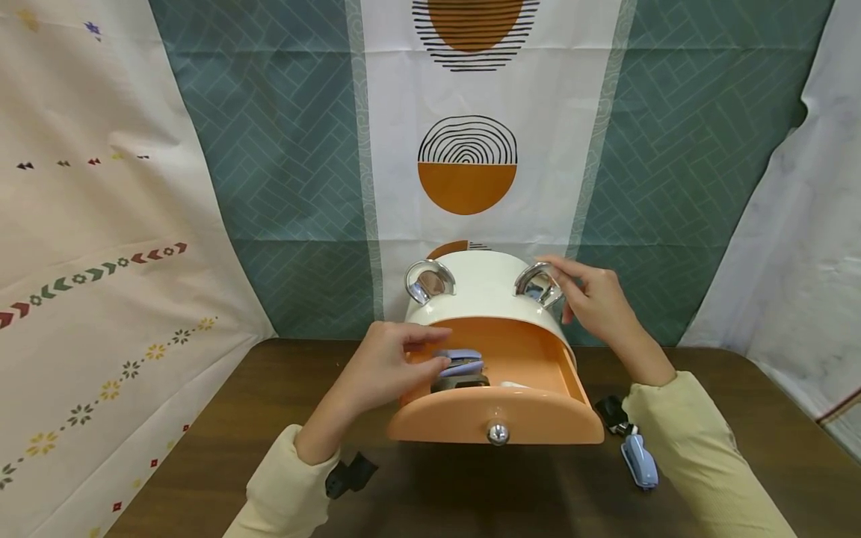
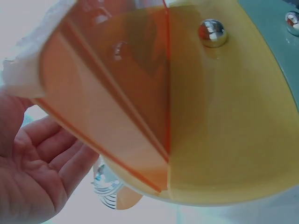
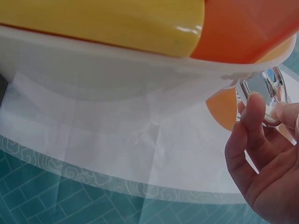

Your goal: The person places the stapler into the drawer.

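Note:
A white rounded box (image 1: 480,288) with two chrome rings on top stands on the table, its orange drawer (image 1: 494,415) pulled out. My right hand (image 1: 599,302) pinches the right chrome ring (image 1: 538,280) between thumb and fingers; this grip (image 3: 268,149) also shows in the right wrist view. My left hand (image 1: 383,366) is over the drawer's left side, thumb and fingers spread apart. Its fingertips overlap a lavender-blue stapler (image 1: 464,357) lying inside, above a dark item (image 1: 460,382). In the left wrist view the left palm (image 2: 39,172) faces the drawer's outer wall.
A second small lavender-blue stapler (image 1: 639,462) lies on the dark wooden table (image 1: 269,403), right of the drawer and beside my right sleeve. A round chrome knob (image 1: 498,433) juts from the drawer front. Patterned cloth (image 1: 296,187) hangs behind the box and along both sides.

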Demonstrator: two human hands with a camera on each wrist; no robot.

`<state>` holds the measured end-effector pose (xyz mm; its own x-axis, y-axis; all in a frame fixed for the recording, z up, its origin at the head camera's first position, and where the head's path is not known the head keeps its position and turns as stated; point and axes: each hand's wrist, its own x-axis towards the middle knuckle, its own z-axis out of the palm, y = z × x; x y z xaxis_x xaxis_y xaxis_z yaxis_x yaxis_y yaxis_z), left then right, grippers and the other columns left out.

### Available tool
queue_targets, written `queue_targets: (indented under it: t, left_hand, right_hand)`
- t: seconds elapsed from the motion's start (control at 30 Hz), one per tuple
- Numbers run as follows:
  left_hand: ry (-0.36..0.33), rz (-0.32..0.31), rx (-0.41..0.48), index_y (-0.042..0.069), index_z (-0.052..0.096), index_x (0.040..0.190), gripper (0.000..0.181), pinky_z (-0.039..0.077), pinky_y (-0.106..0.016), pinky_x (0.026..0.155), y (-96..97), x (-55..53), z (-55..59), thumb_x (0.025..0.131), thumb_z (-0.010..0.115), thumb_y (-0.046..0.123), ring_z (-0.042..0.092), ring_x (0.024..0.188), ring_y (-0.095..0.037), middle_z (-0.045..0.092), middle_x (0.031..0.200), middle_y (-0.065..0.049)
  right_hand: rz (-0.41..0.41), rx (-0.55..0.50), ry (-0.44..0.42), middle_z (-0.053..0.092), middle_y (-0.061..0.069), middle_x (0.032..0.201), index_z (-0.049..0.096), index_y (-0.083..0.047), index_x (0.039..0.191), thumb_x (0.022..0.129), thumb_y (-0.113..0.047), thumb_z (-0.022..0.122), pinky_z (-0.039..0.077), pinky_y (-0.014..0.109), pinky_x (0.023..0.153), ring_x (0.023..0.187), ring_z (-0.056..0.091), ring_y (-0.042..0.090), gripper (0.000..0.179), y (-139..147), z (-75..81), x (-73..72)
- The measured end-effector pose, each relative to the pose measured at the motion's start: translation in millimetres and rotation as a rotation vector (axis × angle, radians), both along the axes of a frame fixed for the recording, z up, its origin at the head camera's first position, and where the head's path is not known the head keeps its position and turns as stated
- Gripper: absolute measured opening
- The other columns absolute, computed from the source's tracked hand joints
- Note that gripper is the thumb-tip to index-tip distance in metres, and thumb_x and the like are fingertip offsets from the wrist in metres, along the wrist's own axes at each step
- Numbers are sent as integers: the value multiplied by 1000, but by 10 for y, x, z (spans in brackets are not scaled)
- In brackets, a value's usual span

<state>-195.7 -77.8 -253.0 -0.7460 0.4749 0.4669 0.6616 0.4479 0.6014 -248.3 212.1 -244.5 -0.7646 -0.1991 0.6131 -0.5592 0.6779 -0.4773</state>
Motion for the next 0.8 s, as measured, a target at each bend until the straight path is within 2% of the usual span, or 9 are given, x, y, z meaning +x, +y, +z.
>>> queue_targets:
  t: [0.2,0.37,0.5,0.67,0.8]
  left_hand:
    - [51,11,181,2,70,98,25,52,-31,77,-13,106,29,75,74,8,65,87,-22,69,96,-10]
    - [109,14,257,3,70,97,24,53,-29,74,-5,251,52,74,74,7,65,85,-15,70,94,-5]
    - [187,-10,304,3,70,94,22,54,-32,69,23,382,58,72,75,5,65,79,-12,70,91,-4]
    - [280,-57,310,5,70,87,17,54,-28,65,75,532,51,71,76,5,65,74,-11,70,85,-1]
    - [330,-72,260,7,70,83,14,52,-20,65,119,634,21,71,76,6,63,72,-8,69,80,1]
  right_hand:
    - [-1,-1,-3,52,3,44,56,-9,125,97,-22,44,25,28,32,37,45,9,34,-3,5,5]
    - [-1,-4,-3,52,3,43,56,-9,125,97,-23,44,25,28,31,37,45,9,34,-1,7,4]
    - [-1,-6,2,52,3,43,57,-9,125,97,-22,44,25,28,31,36,45,9,33,2,9,0]
    - [3,-6,11,53,4,44,57,-8,124,97,-20,44,25,28,32,36,45,8,32,3,9,-8]
    - [6,-8,6,53,4,44,57,-8,124,97,-19,44,25,28,32,36,45,8,32,4,5,-10]
